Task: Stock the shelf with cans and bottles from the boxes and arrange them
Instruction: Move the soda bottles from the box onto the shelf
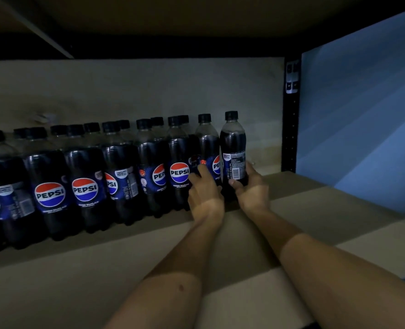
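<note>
A: What is the biggest thing around the hands?

B: The shelf board [315, 200], pale brown. Both forearms reach across it from the near edge. Behind the hands stands the light back panel [149, 91], and to the right of them a black perforated upright [291, 119] with a blue wall [363, 115] beyond it.

A: And the stock?

B: A long row of Pepsi bottles [85, 186], dark with black caps, runs away to the left of the hands. They stand upright, at least two deep, most labels facing the front.

A: What does the right hand hold?

B: The right hand [251, 186] grips the end bottle [233, 148] low on its body, fingers curled round the right side, the thumb on the front. This bottle stands upright on the board, its barcode side turned to us, at the right end of the row.

A: The left hand?

B: The left hand [205, 188] is just beside the right one. Its fingers curl round the neighbouring bottle [207, 143], at label height. That bottle is also upright, close beside the end bottle; I cannot tell if they touch.
</note>
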The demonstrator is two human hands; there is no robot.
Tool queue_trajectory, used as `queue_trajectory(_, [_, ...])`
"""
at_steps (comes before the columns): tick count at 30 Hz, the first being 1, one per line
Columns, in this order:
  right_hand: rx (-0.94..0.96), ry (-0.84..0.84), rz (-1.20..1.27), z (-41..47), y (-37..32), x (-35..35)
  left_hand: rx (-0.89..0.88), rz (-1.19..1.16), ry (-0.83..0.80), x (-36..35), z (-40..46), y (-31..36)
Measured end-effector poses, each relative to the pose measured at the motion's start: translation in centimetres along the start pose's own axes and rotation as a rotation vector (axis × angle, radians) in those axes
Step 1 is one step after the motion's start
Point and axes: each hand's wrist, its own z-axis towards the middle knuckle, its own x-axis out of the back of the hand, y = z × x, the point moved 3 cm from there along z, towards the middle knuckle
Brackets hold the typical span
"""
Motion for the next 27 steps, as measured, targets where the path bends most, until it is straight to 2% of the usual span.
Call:
queue_trajectory(9, [-0.018, 0.029, -0.004, 4.2, 2.3, -2.2, -0.078, 0.100, -0.144, -2.9, 1.3, 0.5])
queue_trajectory(15, [-0.019, -0.025, -0.007, 5.4, 3.1, -2.3, -0.050, 0.192, -0.202, -5.0, 2.3, 0.0])
queue_trajectory(19, [-0.089, -0.115, -0.031, 5.6, 3.4, -2.7, -0.042, 0.166, -0.248, -4.9, 2.2, -0.3])
queue_trajectory(24, [-0.103, -0.279, -0.265, 4.5, 2.2, -2.6, -0.028, 0.080, -0.315, -3.9, 1.6, -0.6])
queue_trajectory(27, [-0.093, -0.321, -0.415, 3.2, 1.4, -1.9, -0.058, 0.126, -0.372, -2.7, 0.8, -1.0])
